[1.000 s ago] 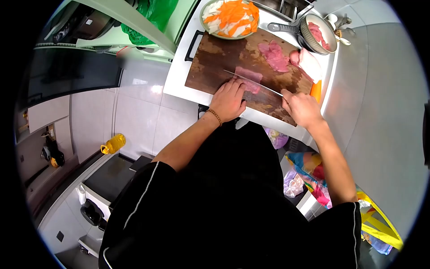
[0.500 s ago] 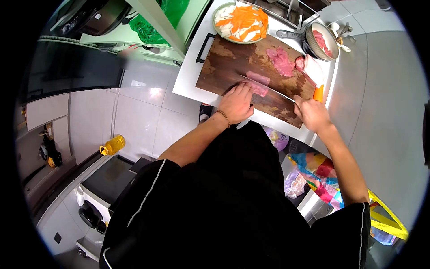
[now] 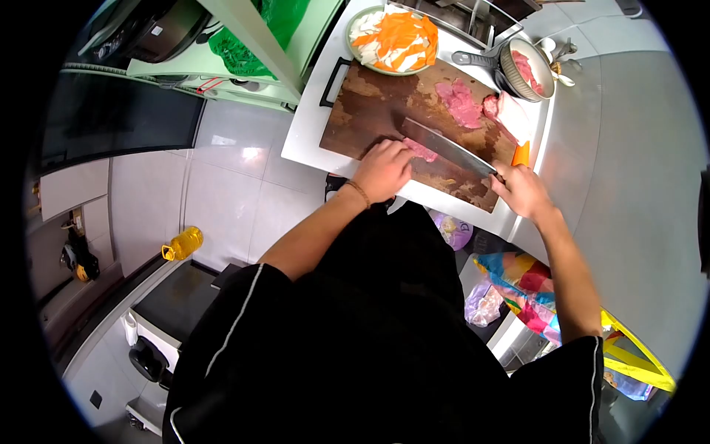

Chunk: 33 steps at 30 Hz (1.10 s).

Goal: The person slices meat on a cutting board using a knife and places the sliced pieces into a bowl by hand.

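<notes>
My right hand [image 3: 523,190] is wrapped round the handle of a kitchen knife [image 3: 452,148], its broad blade slanting across the wooden cutting board [image 3: 370,103]. Along the near side of the blade lies a piece of raw pink meat [image 3: 420,149]; the blade hides whatever is behind it. Curled fingertips of my left hand [image 3: 382,172] press on the meat's left end, close to the blade. Farther back on the board are flat meat slices [image 3: 460,103] and a pale, fatty chunk of meat [image 3: 512,116]. An orange carrot-like piece [image 3: 521,154] sits by the board's right edge.
A plate [image 3: 353,52] of white and orange cut vegetables stands at the board's far left. Beyond the far right is a bowl [image 3: 543,87] with meat in it, beside a black handle [image 3: 473,61]. A metal rack [image 3: 484,29] borders the back.
The knife has tilted, so its broad face now shows where only a thin line did, and it covers the meat's far part. My left hand stays on the meat. The view shifted slightly.
</notes>
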### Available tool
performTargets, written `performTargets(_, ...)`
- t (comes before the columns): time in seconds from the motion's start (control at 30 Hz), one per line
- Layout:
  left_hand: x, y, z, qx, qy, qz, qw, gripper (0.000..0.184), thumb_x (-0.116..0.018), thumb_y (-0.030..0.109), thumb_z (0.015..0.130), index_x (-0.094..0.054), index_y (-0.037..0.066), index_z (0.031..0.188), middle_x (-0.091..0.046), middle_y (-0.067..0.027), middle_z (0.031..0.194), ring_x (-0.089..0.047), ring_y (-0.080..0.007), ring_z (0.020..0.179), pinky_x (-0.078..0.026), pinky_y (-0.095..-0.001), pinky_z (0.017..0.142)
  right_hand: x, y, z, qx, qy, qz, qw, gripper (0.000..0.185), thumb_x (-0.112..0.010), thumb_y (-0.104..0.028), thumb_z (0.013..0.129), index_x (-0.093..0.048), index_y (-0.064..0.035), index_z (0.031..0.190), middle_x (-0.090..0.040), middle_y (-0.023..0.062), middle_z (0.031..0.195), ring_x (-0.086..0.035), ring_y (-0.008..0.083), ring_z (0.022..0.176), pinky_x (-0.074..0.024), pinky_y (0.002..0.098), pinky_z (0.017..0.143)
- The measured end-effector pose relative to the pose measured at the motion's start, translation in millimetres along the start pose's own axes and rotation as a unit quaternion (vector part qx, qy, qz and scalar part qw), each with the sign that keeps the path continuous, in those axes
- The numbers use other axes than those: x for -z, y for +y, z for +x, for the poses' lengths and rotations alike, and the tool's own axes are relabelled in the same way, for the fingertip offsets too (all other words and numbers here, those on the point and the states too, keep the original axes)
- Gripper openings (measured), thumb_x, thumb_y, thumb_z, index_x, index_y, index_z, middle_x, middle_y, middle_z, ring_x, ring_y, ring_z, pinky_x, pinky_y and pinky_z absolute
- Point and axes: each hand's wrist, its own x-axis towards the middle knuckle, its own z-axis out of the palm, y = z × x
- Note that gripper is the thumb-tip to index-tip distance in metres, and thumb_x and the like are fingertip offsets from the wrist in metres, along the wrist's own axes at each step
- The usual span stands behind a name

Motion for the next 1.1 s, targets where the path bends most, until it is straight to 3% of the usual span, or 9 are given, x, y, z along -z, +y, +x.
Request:
performTargets(0.1, 11, -6, 43, 0.124, 0.049, -0.073, 0.988, 0.025, -0.069, 0.02, 0.091, -0.069, 0.006, 0.112, -0.064, -0.0131, 0.114, -0.059, -0.0326, 0.106, -0.051, -0.045, 0.095, -10, 6, 4, -0.019, 0.093, 0.149, 0.984, 0.02, -0.062, -0.021, 0.1, -0.061, -0.0012, 0.102, -0.062, 0.0185, 0.073, -0.061, 0.0358, 0.07, -0.0476, 0.0466, 0.067)
performTargets(0.2, 10, 4, 96, 0.114, -0.079, 0.061, 0.988, 0.023, -0.071, 0.019, 0.091, -0.071, 0.004, 0.108, -0.061, -0.0184, 0.122, -0.057, -0.0366, 0.114, -0.05, -0.0449, 0.099, -23, -9, 10, -0.063, 0.22, 0.265, 0.937, 0.021, -0.061, -0.018, 0.103, -0.059, 0.0034, 0.1, -0.05, 0.0049, 0.064, -0.048, 0.0121, 0.059, -0.0416, 0.0343, 0.057)
performTargets(0.3, 7, 15, 124, 0.092, -0.314, 0.168, 0.93, 0.022, -0.071, 0.021, 0.091, -0.074, 0.003, 0.103, -0.055, -0.022, 0.133, -0.051, -0.0385, 0.126, -0.047, -0.0443, 0.104, -46, -12, 2, -0.141, 0.262, 0.383, 0.875, 0.022, -0.063, -0.019, 0.101, -0.065, 0.0025, 0.102, -0.063, 0.0097, 0.071, -0.057, 0.0175, 0.063, -0.0477, 0.0363, 0.064)
performTargets(0.43, -1, -7, 137, 0.06, -0.407, -0.121, 0.904, 0.02, -0.066, 0.016, 0.093, -0.065, 0.002, 0.08, -0.07, -0.017, 0.09, -0.07, -0.0348, 0.088, -0.055, -0.0475, 0.082, -80, -20, -18, -0.187, 0.267, 0.478, 0.815, 0.017, -0.061, -0.015, 0.104, -0.064, 0.0018, 0.1, -0.053, -0.0014, 0.067, -0.047, 0.0085, 0.061, -0.0427, 0.0299, 0.059)
performTargets(0.47, -2, -6, 132, 0.131, -0.368, -0.218, 0.894, 0.025, -0.067, 0.012, 0.093, -0.055, 0.004, 0.073, -0.066, -0.0094, 0.068, -0.066, -0.025, 0.065, -0.055, -0.0422, 0.064, -88, -23, -22, -0.193, 0.262, 0.509, 0.797, 0.015, -0.06, -0.013, 0.104, -0.063, 0.0012, 0.099, -0.05, -0.0042, 0.068, -0.043, 0.0061, 0.062, -0.0399, 0.0282, 0.058)
performTargets(0.73, 3, 10, 101, 0.365, -0.005, -0.639, 0.678, 0.024, -0.076, 0.005, 0.093, -0.053, 0.007, 0.085, -0.069, -0.0092, 0.102, -0.065, -0.0113, 0.077, -0.057, -0.0279, 0.066, -114, -43, -25, -0.204, 0.243, 0.602, 0.733, 0.015, -0.058, -0.014, 0.106, -0.062, -0.0031, 0.096, -0.049, -0.0047, 0.061, -0.045, 0.0043, 0.05, -0.037, 0.028, 0.047)
performTargets(0.87, -10, 0, 55, 0.249, 0.067, -0.238, 0.937, 0.026, -0.078, 0.007, 0.086, -0.06, 0.003, 0.105, -0.062, -0.0184, 0.124, -0.068, -0.0278, 0.1, -0.06, -0.037, 0.081, -131, -49, -10, -0.167, 0.259, 0.564, 0.766, 0.015, -0.059, -0.012, 0.105, -0.061, 0.0003, 0.098, -0.049, -0.0017, 0.06, -0.046, 0.0063, 0.051, -0.0372, 0.03, 0.049)
performTargets(0.97, 27, 34, 43, 0.196, 0.013, 0.07, 0.978, 0.026, -0.076, 0.012, 0.088, -0.066, 0.006, 0.112, -0.061, -0.0162, 0.123, -0.065, -0.0335, 0.105, -0.059, -0.043, 0.086, -127, -71, -9, -0.177, 0.272, 0.443, 0.835, 0.016, -0.062, -0.013, 0.102, -0.059, 0.0021, 0.098, -0.057, 0.0151, 0.062, -0.055, 0.0265, 0.05, -0.042, 0.0392, 0.052)
performTargets(1.1, 46, 4, 41, 0.047, -0.061, 0.075, 0.994, 0.023, -0.073, 0.007, 0.086, -0.069, 0.006, 0.108, -0.062, -0.0111, 0.12, -0.062, -0.0343, 0.105, -0.054, -0.0436, 0.09, -132, -117, -7, -0.211, 0.282, 0.36, 0.864, 0.014, -0.06, -0.015, 0.102, -0.059, -0.0012, 0.101, -0.066, 0.0225, 0.07, -0.067, 0.0451, 0.067, -0.0501, 0.0533, 0.059)
